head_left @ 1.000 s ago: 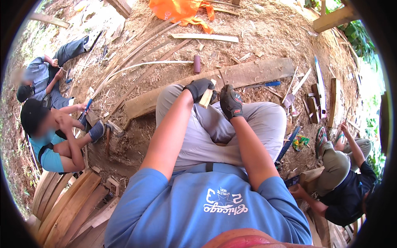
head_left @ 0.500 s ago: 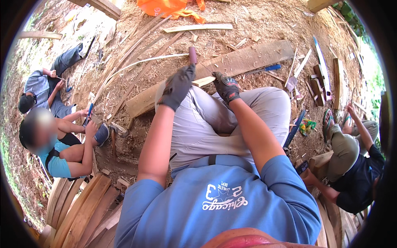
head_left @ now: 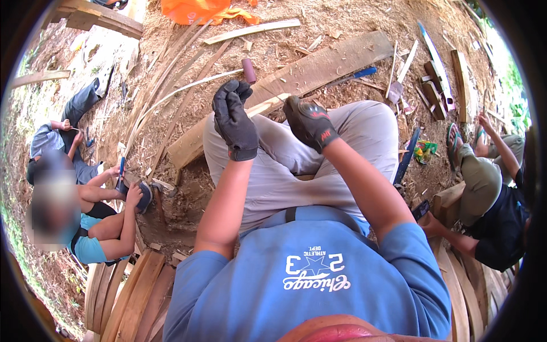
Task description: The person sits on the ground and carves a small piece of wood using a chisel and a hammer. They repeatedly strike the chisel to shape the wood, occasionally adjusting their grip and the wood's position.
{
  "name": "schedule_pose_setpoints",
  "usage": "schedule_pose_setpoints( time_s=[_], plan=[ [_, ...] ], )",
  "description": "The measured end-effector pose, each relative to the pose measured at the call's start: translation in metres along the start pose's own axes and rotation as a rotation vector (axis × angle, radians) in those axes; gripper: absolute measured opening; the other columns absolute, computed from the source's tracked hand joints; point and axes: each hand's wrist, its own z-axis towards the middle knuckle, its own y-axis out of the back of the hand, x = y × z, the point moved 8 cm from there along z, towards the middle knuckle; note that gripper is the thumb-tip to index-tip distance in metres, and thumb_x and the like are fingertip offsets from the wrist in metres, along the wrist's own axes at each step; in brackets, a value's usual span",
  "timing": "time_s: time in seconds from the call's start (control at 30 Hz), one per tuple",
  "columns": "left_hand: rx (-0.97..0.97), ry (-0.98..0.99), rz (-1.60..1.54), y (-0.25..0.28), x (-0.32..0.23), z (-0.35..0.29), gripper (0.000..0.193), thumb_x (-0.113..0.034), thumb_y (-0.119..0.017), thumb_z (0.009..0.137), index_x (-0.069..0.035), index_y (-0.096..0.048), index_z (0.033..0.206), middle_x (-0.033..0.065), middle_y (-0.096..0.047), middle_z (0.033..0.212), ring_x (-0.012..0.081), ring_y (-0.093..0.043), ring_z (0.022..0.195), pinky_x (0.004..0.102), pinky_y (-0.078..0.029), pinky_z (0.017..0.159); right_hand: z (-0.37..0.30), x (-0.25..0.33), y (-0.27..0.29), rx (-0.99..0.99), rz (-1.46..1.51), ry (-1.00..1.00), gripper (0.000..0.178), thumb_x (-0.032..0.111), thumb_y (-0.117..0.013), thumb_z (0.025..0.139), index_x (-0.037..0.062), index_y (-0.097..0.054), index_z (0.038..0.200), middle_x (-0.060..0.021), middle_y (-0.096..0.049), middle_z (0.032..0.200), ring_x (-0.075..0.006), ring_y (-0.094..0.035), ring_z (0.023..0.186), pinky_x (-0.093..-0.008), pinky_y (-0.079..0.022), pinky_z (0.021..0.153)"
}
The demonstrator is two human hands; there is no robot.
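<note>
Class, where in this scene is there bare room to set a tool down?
Fairly bare: the broad plank's far end, beside the blue-handled tool; the chip-strewn ground between the pale strip and the blue-edged tool. Crowded: around the wooden blocks at right, among the curved strips at left, and between left hand and right hand, where a pale wood piece juts.

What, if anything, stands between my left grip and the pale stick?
Nothing visible: the left grip is right by the left end of the stick, though I can't tell whether they touch.
</note>
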Motion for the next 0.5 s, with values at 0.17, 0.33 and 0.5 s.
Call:
schedule_pose_setpoints(
  time_s=[0.17,0.33,0.5],
  plan=[
    [0.024,0.014,0.203,-0.005,0.005,-0.019,0.031,-0.014,-0.035,0.110,0.002,-0.058,0.122,0.0152,-0.066,0.112,0.0259,-0.066,0.101,0.0412,-0.055,0.094,-0.047,0.029,0.031,-0.073,-0.002,0.078,0.020,0.025,-0.055,0.102,0.0070,-0.063,0.100,-0.0198,-0.071,0.086,-0.0405,-0.070,0.078,-0.0530,-0.054,0.067],
    [0.169,-0.116,0.671,0.004,0.020,-0.029,0.039,-0.029,-0.031,0.111,-0.001,-0.056,0.103,0.0136,-0.058,0.097,0.0283,-0.058,0.091,0.0407,-0.047,0.088,-0.046,0.039,0.023,-0.002,-0.093,0.070,0.015,0.022,-0.059,0.100,0.0074,-0.063,0.097,-0.0180,-0.068,0.081,-0.0385,-0.069,0.075,-0.0502,-0.053,0.063],
    [0.108,-0.213,0.663,0.013,0.024,-0.029,0.035,-0.028,-0.031,0.110,-0.001,-0.051,0.100,0.0149,-0.052,0.096,0.0306,-0.055,0.094,0.0438,-0.044,0.090,-0.048,0.051,0.015,-0.089,-0.123,0.151,0.017,0.022,-0.060,0.100,0.0082,-0.063,0.092,-0.0164,-0.068,0.077,-0.0377,-0.069,0.070,-0.0498,-0.053,0.062]
  ],
)
